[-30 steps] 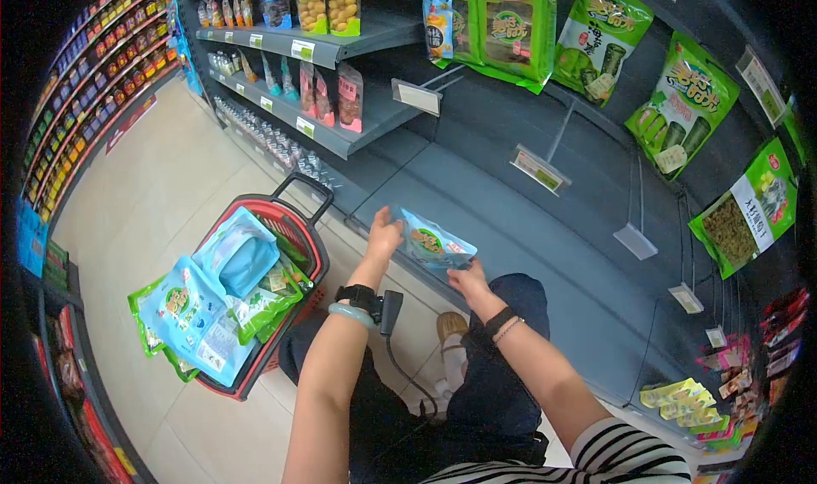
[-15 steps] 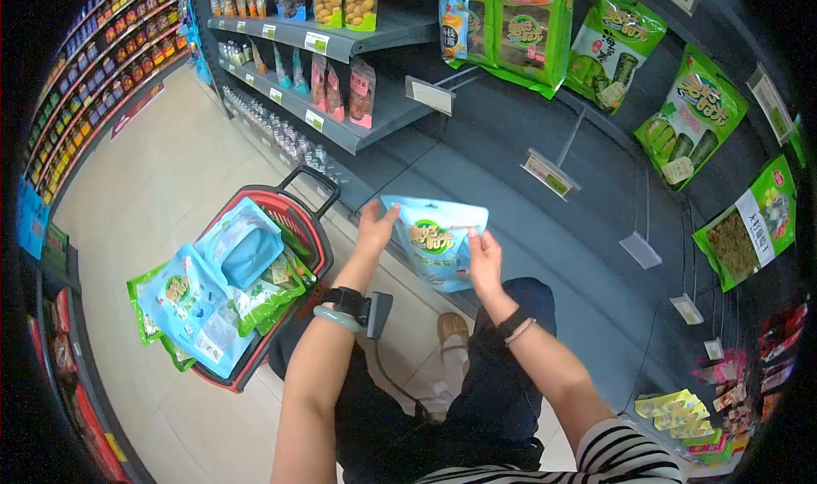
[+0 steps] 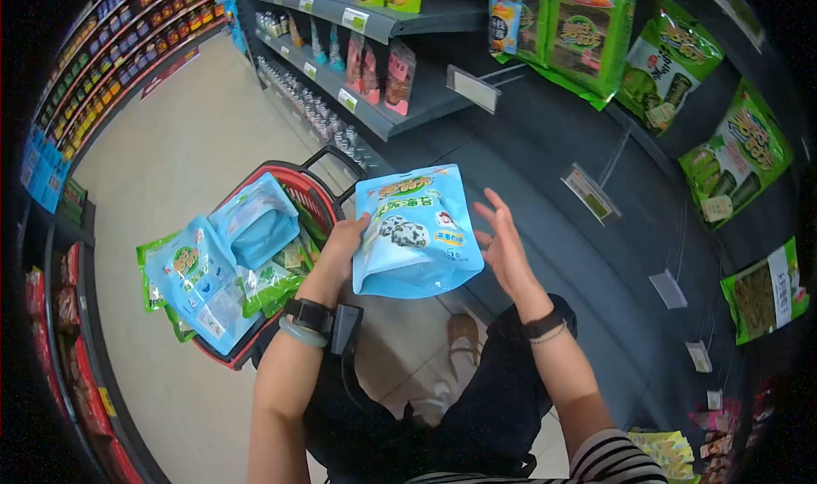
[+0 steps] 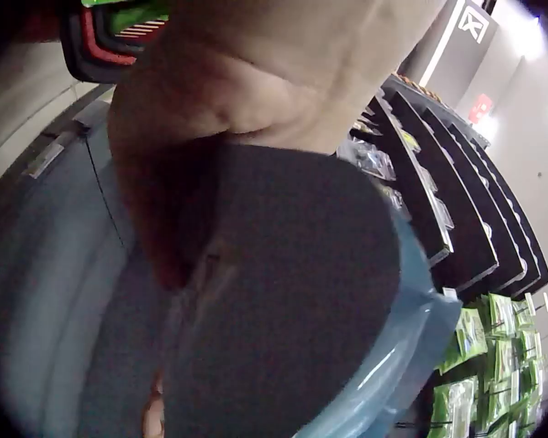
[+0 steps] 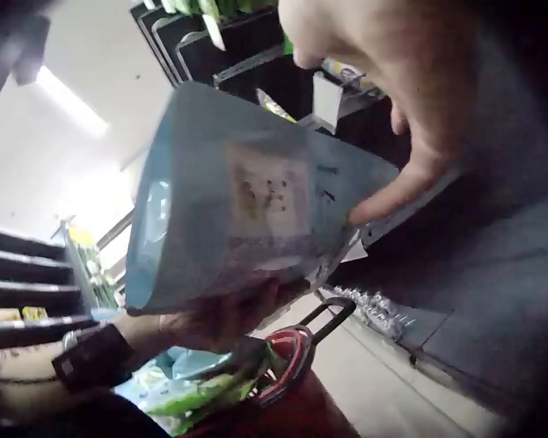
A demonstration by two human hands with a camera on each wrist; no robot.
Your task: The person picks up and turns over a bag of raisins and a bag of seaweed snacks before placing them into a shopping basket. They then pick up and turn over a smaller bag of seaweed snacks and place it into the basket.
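Observation:
My left hand (image 3: 345, 246) grips a light-blue snack pouch (image 3: 417, 229) by its left edge, thumb over the front. The pouch is held upright above my lap, its printed front with a green logo and a picture of speckled food towards me. My right hand (image 3: 508, 250) is beside the pouch's right edge with its fingers spread. In the right wrist view, a right fingertip is right at the edge of the pouch (image 5: 256, 192), and the left hand (image 5: 210, 324) is underneath. The left wrist view shows the pouch's blue edge (image 4: 393, 356) and its shaded side.
To the left, a red shopping basket (image 3: 317, 186) with a black handle stands on the floor, filled with blue pouches (image 3: 255, 220) and green bags (image 3: 272, 287). Green snack bags (image 3: 736, 152) hang on hooks at the right. Grey shelves (image 3: 387, 29) with packets are ahead.
The pouch has risen from near the bottom shelf and turned to show a different printed face. My right hand has let go of its right side. The view has turned right.

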